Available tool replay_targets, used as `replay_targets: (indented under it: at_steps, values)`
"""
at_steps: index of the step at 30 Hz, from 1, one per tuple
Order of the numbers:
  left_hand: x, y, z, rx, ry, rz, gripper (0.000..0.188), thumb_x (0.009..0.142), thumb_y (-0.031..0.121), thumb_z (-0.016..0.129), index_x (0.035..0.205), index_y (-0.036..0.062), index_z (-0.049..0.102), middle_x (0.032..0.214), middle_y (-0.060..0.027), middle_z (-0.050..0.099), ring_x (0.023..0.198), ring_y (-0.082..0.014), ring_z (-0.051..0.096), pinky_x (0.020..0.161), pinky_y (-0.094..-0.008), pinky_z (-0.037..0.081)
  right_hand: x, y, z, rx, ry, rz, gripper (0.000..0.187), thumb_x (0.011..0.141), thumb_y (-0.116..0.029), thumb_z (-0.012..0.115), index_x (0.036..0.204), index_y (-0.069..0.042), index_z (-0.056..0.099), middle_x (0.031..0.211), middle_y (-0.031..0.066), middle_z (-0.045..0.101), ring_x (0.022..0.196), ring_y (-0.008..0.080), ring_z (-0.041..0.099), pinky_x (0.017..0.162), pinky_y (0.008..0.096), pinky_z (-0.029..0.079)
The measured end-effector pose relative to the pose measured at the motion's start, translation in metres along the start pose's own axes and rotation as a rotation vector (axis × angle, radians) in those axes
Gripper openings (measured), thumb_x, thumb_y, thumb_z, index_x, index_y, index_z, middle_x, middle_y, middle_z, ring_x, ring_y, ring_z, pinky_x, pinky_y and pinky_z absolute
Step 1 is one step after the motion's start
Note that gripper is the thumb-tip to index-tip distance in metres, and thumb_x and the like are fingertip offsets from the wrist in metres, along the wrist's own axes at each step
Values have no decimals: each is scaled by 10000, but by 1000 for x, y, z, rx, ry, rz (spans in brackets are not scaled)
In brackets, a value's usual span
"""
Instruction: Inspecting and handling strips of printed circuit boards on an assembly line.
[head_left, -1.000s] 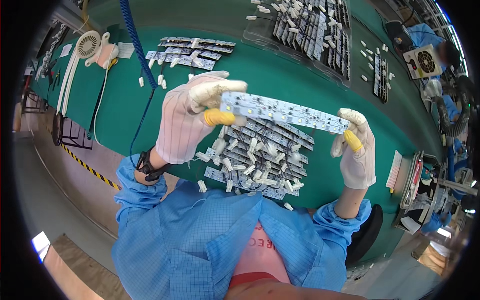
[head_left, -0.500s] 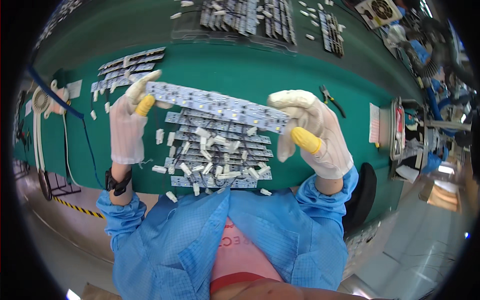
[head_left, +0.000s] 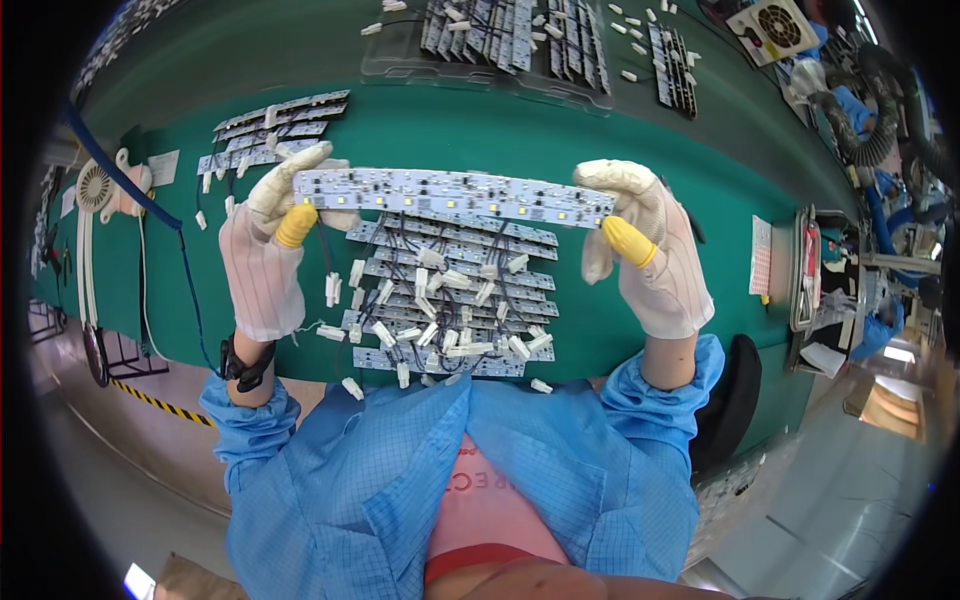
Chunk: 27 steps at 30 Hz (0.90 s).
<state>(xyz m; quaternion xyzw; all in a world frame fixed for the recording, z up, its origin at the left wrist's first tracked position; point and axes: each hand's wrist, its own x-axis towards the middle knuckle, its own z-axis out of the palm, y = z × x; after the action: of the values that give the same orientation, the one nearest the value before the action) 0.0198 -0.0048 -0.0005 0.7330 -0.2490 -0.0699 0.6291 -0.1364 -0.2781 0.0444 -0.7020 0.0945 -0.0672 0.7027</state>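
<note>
Nearest the bench [head_left: 640,130] front edge lies a stack of white LED strip boards [head_left: 450,300] with loose white connectors, reaching almost to that edge. Above it, the left hand [head_left: 268,245] and right hand [head_left: 650,250], both gloved, pinch the two ends of one long LED strip [head_left: 455,195], held level and apparently clear of the stack. Open green surface flanks both hands. Farther left lies a smaller row of strips [head_left: 265,135]; at the far edge, trays of boards [head_left: 500,35].

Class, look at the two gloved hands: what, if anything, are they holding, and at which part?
A long white LED strip board, held level above the pile of similar boards. The left hand pinches its left end, the right hand its right end.
</note>
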Motion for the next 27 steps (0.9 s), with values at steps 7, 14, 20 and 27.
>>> replay_targets:
  at_steps: [7,14,20,27]
  values:
    - [-8,16,3,-371,-143,-10,567,833,253,691,1263,-66,505,1064,-149,652,818,-166,668,763,-253,516,12,16,-1,24,0,-70,722,807,-501,667,1233,52,479,658,30,546,531,93,495,494,204,371]
    - [0,16,-7,34,-133,131,571,801,453,665,1062,-54,640,877,-117,705,1093,-219,580,1068,-408,326,15,15,3,-93,71,39,926,721,-697,638,1236,55,479,888,77,572,577,79,512,512,193,395]
    - [-2,12,0,-371,-224,57,521,858,419,633,1111,-35,587,889,-149,696,989,-242,643,1091,-450,313,19,18,17,-52,178,-83,808,770,-620,653,1214,38,499,855,63,578,577,88,518,535,186,410]
    - [-2,-4,-7,-177,-214,-18,422,907,354,593,1050,-40,555,1156,-203,628,822,-194,681,839,-295,480,15,23,-9,-272,84,-1,518,927,-511,501,1004,-4,569,661,28,558,508,86,527,466,198,420]
